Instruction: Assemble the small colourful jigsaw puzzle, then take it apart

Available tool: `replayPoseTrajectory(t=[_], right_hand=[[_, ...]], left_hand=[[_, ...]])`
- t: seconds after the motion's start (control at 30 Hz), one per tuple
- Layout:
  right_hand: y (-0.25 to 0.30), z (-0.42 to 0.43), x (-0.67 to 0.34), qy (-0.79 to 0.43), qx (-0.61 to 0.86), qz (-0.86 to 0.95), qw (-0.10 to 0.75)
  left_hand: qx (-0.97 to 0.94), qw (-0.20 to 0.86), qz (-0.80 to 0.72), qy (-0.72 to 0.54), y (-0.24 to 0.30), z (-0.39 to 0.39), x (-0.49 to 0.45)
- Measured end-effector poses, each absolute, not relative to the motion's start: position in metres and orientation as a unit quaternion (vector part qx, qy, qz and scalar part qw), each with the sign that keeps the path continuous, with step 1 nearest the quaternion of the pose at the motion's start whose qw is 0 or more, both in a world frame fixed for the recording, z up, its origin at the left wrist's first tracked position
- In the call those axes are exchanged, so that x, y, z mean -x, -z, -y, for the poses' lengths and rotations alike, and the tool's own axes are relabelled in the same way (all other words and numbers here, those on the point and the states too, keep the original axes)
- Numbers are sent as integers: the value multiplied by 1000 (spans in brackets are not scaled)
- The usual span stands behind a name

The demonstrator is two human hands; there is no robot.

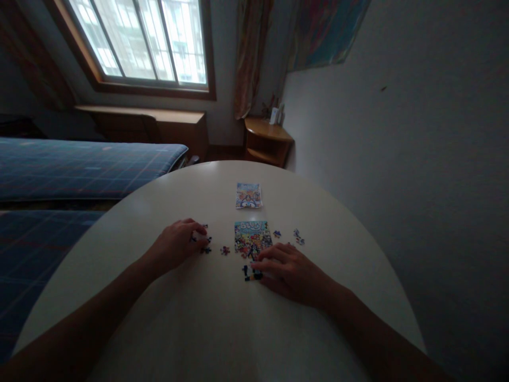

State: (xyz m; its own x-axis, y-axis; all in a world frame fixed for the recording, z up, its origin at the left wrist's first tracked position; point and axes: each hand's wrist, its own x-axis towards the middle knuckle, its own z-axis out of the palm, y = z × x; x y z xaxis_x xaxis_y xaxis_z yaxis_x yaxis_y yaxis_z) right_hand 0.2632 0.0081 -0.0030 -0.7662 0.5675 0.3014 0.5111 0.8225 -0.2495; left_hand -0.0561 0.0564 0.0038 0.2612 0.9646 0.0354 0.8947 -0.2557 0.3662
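One round white desk [214, 329] bears two hands, the left hand [177, 245] and the right hand [290, 271]. There is one partly built jigsaw puzzle [253, 236], one picture card [248, 195] and one joined strip of pieces [251, 274]. Two single loose pieces lie apart, the near piece [225, 250] and the far piece [277, 234]. One pair of pieces [298, 237] lies to the right. The dark pieces [205, 248] by the left fingers are too small to count.

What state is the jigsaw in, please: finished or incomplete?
Incomplete: loose pieces lie apart from the assembled block on the table, some by the left hand, a few at the right hand.
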Motion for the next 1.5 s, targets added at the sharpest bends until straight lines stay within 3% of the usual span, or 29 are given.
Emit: replayPoseTrajectory(t=[1.0,1.27,1.5], right_hand=[[1,-8,-263,-92,288,936,182],[2,-9,-262,-90,291,934,187],[0,-8,-260,-85,292,930,208]], left_hand=[[-822,153,-532,-132,-5,-57,44],[-795,156,-573,-122,-6,-57,42],[-791,194,-538,-220,-5,-47,33]])
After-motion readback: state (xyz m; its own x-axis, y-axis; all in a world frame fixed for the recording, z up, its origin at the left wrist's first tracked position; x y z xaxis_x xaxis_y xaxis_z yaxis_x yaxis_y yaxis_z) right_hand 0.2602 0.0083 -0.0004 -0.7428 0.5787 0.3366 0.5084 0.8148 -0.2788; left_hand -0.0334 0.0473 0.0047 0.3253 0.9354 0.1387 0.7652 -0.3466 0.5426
